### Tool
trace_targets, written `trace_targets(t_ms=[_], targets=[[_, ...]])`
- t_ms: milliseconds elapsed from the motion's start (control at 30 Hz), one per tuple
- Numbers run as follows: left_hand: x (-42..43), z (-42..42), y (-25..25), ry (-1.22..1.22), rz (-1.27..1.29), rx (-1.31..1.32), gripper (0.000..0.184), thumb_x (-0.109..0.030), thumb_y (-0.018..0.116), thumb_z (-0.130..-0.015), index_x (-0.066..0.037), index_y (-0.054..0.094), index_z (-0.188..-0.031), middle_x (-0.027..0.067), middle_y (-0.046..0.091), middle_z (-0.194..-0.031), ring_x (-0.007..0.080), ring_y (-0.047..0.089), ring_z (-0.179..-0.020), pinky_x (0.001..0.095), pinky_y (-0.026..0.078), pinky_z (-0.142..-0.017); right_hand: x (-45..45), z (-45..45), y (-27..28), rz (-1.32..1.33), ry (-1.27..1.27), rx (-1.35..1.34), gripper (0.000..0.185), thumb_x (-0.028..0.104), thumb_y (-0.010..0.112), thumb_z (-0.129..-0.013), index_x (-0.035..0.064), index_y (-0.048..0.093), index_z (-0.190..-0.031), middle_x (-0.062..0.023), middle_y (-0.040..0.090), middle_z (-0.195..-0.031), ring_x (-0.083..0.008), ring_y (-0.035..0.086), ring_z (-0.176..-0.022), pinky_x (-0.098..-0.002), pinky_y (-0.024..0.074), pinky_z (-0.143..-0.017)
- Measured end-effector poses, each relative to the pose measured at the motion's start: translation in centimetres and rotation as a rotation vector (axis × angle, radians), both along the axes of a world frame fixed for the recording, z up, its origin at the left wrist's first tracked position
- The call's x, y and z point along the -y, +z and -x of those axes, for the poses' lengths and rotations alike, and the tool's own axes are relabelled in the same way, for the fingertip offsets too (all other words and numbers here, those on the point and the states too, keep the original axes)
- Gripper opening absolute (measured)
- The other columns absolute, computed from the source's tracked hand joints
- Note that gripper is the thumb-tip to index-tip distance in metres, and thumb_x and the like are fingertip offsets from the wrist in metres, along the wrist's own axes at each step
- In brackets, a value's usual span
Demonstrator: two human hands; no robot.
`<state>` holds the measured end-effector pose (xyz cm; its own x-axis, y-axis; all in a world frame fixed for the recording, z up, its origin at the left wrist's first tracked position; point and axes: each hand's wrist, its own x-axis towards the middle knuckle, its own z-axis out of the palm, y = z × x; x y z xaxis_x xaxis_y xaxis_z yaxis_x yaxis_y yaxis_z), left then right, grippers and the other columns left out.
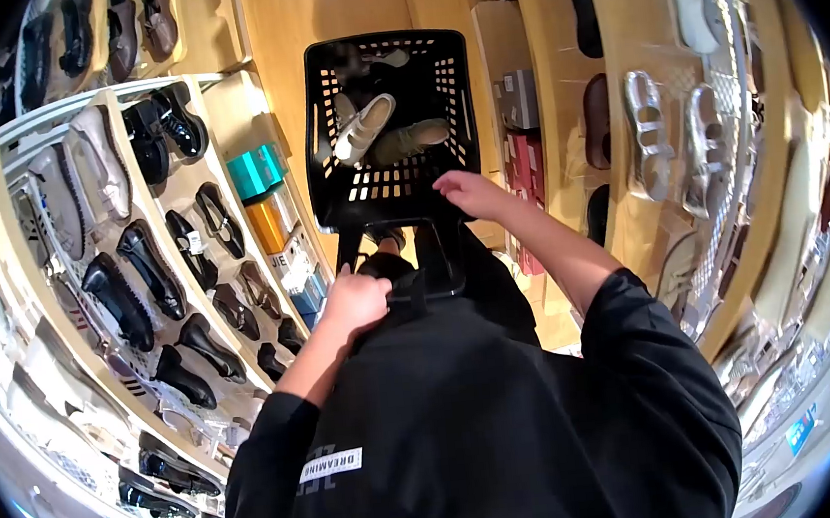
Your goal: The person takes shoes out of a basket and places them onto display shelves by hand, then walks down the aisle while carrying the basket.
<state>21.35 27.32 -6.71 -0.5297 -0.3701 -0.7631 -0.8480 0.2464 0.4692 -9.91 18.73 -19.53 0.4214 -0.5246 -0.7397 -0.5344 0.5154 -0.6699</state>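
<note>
The left hand (359, 300) is closed and appears to grip the left side of the black handle frame (454, 256); the exact contact area is hidden by the fist. The right hand (464, 194) is partly open, fingers loosely curled, with nothing visible in it; it is at the near right corner of the black perforated plastic basket (381, 213), and contact with the rim cannot be confirmed. The basket is directly ahead of the person, joined to the handle frame at its near side. Judged handling: the walls should be stiff and light, with slight flex at the slots; the smooth plastic may slip under a light grip. Take hold of the handle frame at both sides, or of the thick rim at opposite corners; avoid single slot ribs. Inside lie a cream strapped shoe (365, 128), tilted near the left wall, and an olive-toned shoe (410, 141) beside it. Both should be light, with flexible uppers and firmer soles. Lift each by the heel; the strap would probably give under load. Loose shoes may slide if the basket tilts. Wooden display racks (109, 93) with dark shoes flank the left side.
</note>
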Motion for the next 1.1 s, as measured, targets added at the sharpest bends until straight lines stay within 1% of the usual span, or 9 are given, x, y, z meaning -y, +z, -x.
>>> trace_targets(t_ms=[67,167,200,233,300,567,767,900,1100], targets=[[-2.6,-0.5,-1.3,-0.039,0.047,-0.031,0.025,-0.018,0.051,-0.091,-0.013,0.075,-0.086,0.0155,0.075,-0.083,0.0358,0.074,-0.084,0.0611,0.042,-0.114,2.4,-0.9,-3.3,-0.037,0.099,-0.125,0.035,0.016,0.062,-0.099,0.0049,0.065,-0.132,-0.0129,0.069,-0.128,-0.027,0.067,-0.119,-0.0371,0.0526,-0.103],[-3.9,-0.5,-1.2,0.032,-0.017,-0.047,0.019,-0.019,0.056,-0.09,-0.013,0.073,-0.085,0.0132,0.073,-0.078,0.033,0.074,-0.08,0.0629,0.042,-0.113,1.6,-1.1,-13.4,0.207,0.356,-0.371,0.038,0.021,0.065,-0.098,0.0053,0.066,-0.132,-0.0156,0.068,-0.13,-0.0346,0.066,-0.119,-0.0425,0.0523,-0.105],[-4.2,-0.4,-1.0,0.053,0.032,-0.054,0.016,-0.018,0.059,-0.089,-0.013,0.072,-0.083,0.0112,0.071,-0.073,0.031,0.073,-0.077,0.0645,0.043,-0.113,2.4,-1.7,-13.5,0.182,0.462,-0.464,0.04,0.023,0.067,-0.094,0.0075,0.069,-0.131,-0.0155,0.067,-0.131,-0.037,0.063,-0.122,-0.0465,0.0517,-0.106],[-4.2,-0.3,-1.2,0.057,0.019,-0.053,0.016,-0.018,0.059,-0.089,-0.013,0.072,-0.083,0.0112,0.071,-0.073,0.031,0.073,-0.077,0.0645,0.043,-0.113,2.6,-2.1,-14.7,0.321,0.793,-0.561,0.038,0.022,0.067,-0.093,0.0086,0.07,-0.129,-0.0133,0.067,-0.13,-0.0321,0.062,-0.125,-0.0442,0.0495,-0.108],[-4.7,-0.2,-1.5,0.047,-0.014,-0.075,0.013,-0.017,0.06,-0.088,-0.014,0.071,-0.082,0.0098,0.068,-0.07,0.0294,0.071,-0.074,0.0662,0.042,-0.113,2.8,-2.5,-17.0,0.472,1.046,-0.606,0.032,0.019,0.063,-0.095,0.0094,0.073,-0.124,-0.012,0.066,-0.131,-0.0297,0.06,-0.128,-0.0427,0.0453,-0.111],[-6.7,-0.6,-2.5,0.07,-0.024,-0.082,0.01,-0.016,0.064,-0.086,-0.013,0.069,-0.078,0.0087,0.067,-0.068,0.0289,0.07,-0.072,0.0686,0.041,-0.112,4.1,-3.5,-20.1,0.397,1.59,-0.859,0.037,0.027,0.057,-0.103,0.02,0.073,-0.136,0.0017,0.066,-0.139,-0.0211,0.051,-0.133,-0.0394,0.0355,-0.108],[-6.3,-1.2,-2.5,0.088,-0.013,-0.086,0.009,-0.015,0.064,-0.085,-0.013,0.069,-0.078,0.0086,0.068,-0.069,0.0287,0.07,-0.073,0.0673,0.041,-0.114,3.9,-3.1,-21.4,0.457,1.557,-0.942,0.039,0.03,0.049,-0.107,0.0213,0.073,-0.136,0.0041,0.066,-0.139,-0.0206,0.049,-0.135,-0.0412,0.0327,-0.107],[-6.8,-1.7,-2.6,0.069,0.01,-0.106,0.006,-0.015,0.066,-0.082,-0.013,0.069,-0.078,0.0088,0.067,-0.068,0.029,0.07,-0.073,0.0663,0.042,-0.114,2.8,-3.8,-20.5,0.41,1.426,-0.864,0.039,0.027,0.05,-0.105,0.0158,0.075,-0.132,-0.0022,0.07,-0.135,-0.0229,0.054,-0.131,-0.0449,0.0325,-0.108],[-6.6,-1.5,-2.4,0.036,0.098,-0.094,0.005,-0.014,0.069,-0.076,-0.014,0.07,-0.08,0.0085,0.066,-0.068,0.0285,0.071,-0.076,0.0627,0.045,-0.112,0.5,-3.4,-14.4,0.493,1.002,-0.648,0.024,0.013,0.061,-0.094,0.0109,0.079,-0.11,-0.0111,0.073,-0.121,-0.0298,0.07,-0.112,-0.0417,0.0524,-0.092]])
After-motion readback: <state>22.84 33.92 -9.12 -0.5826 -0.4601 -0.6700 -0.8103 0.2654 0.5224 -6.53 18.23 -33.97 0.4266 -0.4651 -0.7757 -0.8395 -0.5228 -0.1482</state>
